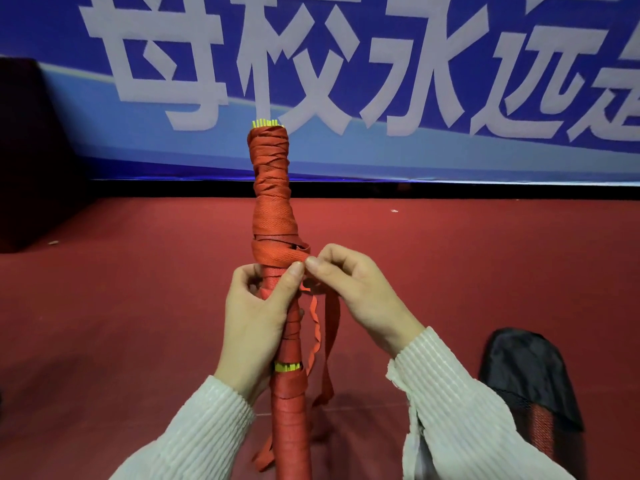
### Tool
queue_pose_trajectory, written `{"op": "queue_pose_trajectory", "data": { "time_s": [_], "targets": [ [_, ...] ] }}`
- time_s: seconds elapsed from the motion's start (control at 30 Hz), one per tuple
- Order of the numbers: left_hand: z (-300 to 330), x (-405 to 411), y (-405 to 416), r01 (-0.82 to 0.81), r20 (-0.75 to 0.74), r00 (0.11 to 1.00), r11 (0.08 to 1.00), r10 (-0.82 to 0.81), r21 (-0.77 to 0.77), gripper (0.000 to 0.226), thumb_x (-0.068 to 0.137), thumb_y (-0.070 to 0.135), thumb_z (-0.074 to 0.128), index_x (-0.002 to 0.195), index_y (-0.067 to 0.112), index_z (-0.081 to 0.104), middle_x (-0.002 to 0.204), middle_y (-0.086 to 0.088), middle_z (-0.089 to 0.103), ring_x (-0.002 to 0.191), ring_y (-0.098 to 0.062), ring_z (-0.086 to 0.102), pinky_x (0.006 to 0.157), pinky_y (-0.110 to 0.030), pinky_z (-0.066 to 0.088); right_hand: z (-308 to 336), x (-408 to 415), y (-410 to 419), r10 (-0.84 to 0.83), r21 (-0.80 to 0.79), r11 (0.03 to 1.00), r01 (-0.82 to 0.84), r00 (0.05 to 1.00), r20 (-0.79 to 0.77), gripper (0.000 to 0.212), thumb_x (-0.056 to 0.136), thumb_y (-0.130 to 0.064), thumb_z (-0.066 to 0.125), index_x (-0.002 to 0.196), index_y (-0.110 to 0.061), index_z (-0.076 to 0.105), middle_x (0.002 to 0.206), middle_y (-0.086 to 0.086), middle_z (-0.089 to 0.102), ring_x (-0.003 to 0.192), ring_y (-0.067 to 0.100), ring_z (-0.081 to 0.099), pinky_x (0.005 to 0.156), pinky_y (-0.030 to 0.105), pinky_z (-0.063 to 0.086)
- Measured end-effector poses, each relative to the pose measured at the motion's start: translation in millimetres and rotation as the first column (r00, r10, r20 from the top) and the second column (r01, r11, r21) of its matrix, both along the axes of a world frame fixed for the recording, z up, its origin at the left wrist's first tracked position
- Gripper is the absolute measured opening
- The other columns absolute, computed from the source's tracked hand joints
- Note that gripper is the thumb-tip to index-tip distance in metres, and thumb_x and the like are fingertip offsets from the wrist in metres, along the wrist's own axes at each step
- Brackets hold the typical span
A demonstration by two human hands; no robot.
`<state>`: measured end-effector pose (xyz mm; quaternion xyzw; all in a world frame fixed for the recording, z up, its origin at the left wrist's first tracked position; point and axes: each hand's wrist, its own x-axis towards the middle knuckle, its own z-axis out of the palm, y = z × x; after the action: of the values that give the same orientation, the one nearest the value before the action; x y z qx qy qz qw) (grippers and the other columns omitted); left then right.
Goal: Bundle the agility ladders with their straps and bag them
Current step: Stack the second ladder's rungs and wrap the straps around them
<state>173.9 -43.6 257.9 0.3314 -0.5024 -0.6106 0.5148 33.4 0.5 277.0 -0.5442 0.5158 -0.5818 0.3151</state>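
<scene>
Ladder bundle (273,216) held upright at frame centre, gripped mid-shaft by left hand (258,313); strap (280,254) end pinched by right hand (353,289) fingertips. Rungs judged stiff, light; webbing soft, slack-prone. Bag (530,375) at lower right

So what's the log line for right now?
left hand: grips bundle | right hand: pinches strap | bag: on floor, right
</scene>
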Motion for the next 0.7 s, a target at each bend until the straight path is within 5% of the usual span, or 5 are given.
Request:
{"op": "queue_pose_trajectory", "data": {
  "time_s": [0.13, 0.33, 0.43, 0.6, 0.7],
  "targets": [
    [-3.7, -2.1, 0.1, 0.028, 0.013, 1.0, 0.999, -0.028, 0.016, 0.062, 0.068, 0.048, 0.084, 0.11, 0.009, 0.06, 0.076, 0.006, 0.073, 0.074, -0.017, 0.07, 0.076, -0.047, 0.06, 9.1, -6.3, 4.3, 0.045, -0.086, 0.996, -0.02, 0.952, 0.303, 0.02, 0.091, -0.022, 0.063, 0.072, -0.021, 0.061, 0.062, 0.002, 0.04, 0.048, 0.012, 0.037, 0.05, 0.026, 0.042],
    [0.9, 3.5, -0.2, 0.245, -0.269, 0.942, 0.96, -0.202, 0.135, 0.067, 0.074, 0.031, 0.09, 0.125, 0.006, 0.055, 0.098, -0.004, 0.075, 0.086, -0.021, 0.074, 0.07, -0.041, 0.065, 15.4, -23.7, 8.3, -0.219, -0.146, 0.962, 0.231, 0.971, 0.097, 0.022, 0.084, -0.015, 0.08, 0.067, -0.019, 0.067, 0.054, -0.014, 0.049, 0.048, 0.001, 0.038, 0.05, 0.013, 0.031],
    [-1.6, 2.1, 1.7, 0.489, -0.434, 0.812, 0.861, -0.391, 0.138, 0.082, 0.061, 0.043, 0.099, 0.124, 0.003, 0.065, 0.112, -0.011, 0.074, 0.092, -0.023, 0.076, 0.074, -0.042, 0.064, 12.4, -19.1, 3.8, -0.243, -0.174, 0.949, 0.262, 0.962, 0.12, 0.02, 0.081, -0.018, 0.083, 0.074, -0.017, 0.064, 0.058, -0.015, 0.054, 0.049, -0.001, 0.044, 0.052, 0.01, 0.035],
    [-1.6, 5.7, 1.7, 0.792, -0.477, 0.595, 0.573, -0.646, 0.211, 0.076, 0.067, 0.06, 0.089, 0.113, 0.001, 0.078, 0.109, -0.016, 0.076, 0.089, -0.027, 0.077, 0.078, -0.043, 0.064, 8.6, -4.5, 8.3, 0.118, -0.062, 0.992, -0.108, 0.976, 0.183, 0.049, 0.077, -0.055, 0.081, 0.11, -0.021, 0.068, 0.073, -0.009, 0.063, 0.056, 0.004, 0.052, 0.05, 0.015, 0.042],
    [1.7, -2.8, 3.4, 0.587, -0.157, 0.81, 0.78, -0.566, 0.216, 0.069, 0.08, 0.076, 0.065, 0.108, 0.015, 0.08, 0.102, -0.013, 0.076, 0.084, -0.029, 0.075, 0.077, -0.042, 0.062, 12.8, -2.6, 4.8, -0.053, -0.171, 0.982, 0.084, 0.982, 0.179, 0.025, 0.087, -0.025, 0.08, 0.105, -0.011, 0.071, 0.086, -0.006, 0.073, 0.075, 0.005, 0.066, 0.068, 0.018, 0.051]
  ]
}}
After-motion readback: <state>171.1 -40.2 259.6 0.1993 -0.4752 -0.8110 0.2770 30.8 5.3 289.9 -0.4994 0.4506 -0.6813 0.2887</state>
